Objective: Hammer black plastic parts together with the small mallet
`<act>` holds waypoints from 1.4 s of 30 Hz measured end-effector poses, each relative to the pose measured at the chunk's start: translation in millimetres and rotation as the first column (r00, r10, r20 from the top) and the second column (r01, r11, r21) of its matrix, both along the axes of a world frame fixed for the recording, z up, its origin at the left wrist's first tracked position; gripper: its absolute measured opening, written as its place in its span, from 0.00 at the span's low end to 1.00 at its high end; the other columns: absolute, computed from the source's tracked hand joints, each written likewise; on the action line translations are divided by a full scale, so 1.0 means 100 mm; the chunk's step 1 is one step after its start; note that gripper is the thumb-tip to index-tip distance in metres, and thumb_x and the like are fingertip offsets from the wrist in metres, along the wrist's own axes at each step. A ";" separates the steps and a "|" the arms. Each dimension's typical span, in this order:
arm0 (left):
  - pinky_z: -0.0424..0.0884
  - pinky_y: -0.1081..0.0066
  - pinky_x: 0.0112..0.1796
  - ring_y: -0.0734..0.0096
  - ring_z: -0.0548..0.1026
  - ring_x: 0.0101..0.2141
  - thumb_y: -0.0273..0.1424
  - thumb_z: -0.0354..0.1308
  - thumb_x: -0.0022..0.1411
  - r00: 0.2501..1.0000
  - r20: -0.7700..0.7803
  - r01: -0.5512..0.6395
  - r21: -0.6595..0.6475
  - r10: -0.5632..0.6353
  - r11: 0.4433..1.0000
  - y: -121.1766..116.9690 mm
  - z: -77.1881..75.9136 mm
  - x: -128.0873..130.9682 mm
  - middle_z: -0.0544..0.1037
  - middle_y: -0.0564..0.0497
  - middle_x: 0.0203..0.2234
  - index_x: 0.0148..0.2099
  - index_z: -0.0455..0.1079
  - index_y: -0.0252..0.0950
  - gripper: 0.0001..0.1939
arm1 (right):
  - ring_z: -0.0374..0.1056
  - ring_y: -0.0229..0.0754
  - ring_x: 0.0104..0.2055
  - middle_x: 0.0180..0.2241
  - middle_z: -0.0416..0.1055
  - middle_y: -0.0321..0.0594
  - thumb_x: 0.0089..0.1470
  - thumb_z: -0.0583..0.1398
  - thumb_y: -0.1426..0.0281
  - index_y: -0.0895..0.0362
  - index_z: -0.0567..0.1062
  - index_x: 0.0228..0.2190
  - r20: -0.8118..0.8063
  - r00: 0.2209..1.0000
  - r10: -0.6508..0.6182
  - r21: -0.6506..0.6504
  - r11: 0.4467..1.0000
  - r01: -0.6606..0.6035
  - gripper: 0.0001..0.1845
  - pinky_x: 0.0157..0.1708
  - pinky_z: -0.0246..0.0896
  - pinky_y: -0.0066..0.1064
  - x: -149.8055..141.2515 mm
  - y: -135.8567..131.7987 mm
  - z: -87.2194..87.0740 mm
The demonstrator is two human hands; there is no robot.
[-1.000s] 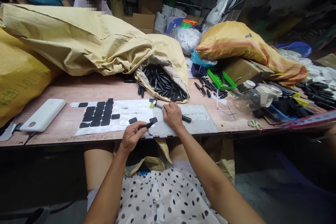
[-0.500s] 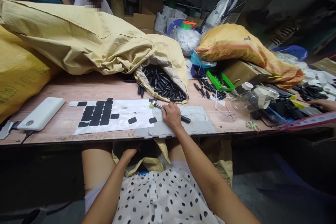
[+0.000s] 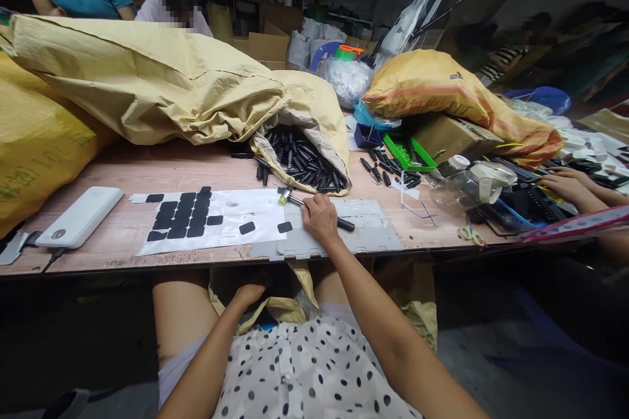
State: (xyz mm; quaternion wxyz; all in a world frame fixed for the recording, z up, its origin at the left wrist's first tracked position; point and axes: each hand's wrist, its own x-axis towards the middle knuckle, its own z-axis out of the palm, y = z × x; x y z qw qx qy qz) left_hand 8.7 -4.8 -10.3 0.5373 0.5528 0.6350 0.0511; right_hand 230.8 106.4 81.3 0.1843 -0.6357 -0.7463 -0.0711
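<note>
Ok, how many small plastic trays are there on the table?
2: a green tray and a dark blue tray just left of it, both behind and right of the right hand. Others could be hidden behind the sacks.

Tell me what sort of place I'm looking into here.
Likely a small assembly workshop, though I can't be certain. A large beige sack lies open, showing many black parts; the right hand is on a hammer; and another person's hands are among items farther right.
</note>
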 end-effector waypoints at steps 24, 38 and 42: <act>0.70 0.55 0.46 0.47 0.73 0.50 0.24 0.56 0.55 0.844 -0.527 0.413 0.758 0.101 0.505 2.55 1.47 -0.07 0.80 0.44 0.47 0.44 0.80 0.43 0.18 | 0.61 0.49 0.44 0.40 0.70 0.45 0.64 0.57 0.68 0.53 0.78 0.40 0.016 1.000 -0.001 -0.036 0.999 0.002 0.10 0.41 0.56 0.36 -0.05 -0.03 0.02; 0.66 0.54 0.49 0.43 0.74 0.51 0.28 0.60 0.54 0.814 -0.580 0.468 0.694 0.040 0.547 2.63 1.51 -0.01 0.80 0.41 0.49 0.43 0.79 0.39 0.13 | 0.62 0.49 0.44 0.40 0.71 0.45 0.63 0.58 0.68 0.53 0.78 0.40 0.026 1.000 -0.012 -0.051 0.999 0.013 0.08 0.41 0.57 0.36 -0.08 -0.04 0.06; 0.65 0.53 0.48 0.44 0.73 0.50 0.29 0.57 0.59 0.831 -0.544 0.422 0.752 0.116 0.506 2.52 1.52 0.03 0.81 0.41 0.46 0.42 0.78 0.40 0.11 | 0.62 0.49 0.45 0.40 0.71 0.45 0.63 0.58 0.68 0.53 0.78 0.41 0.018 1.000 -0.008 -0.035 0.999 0.009 0.09 0.42 0.57 0.36 -0.08 -0.03 0.05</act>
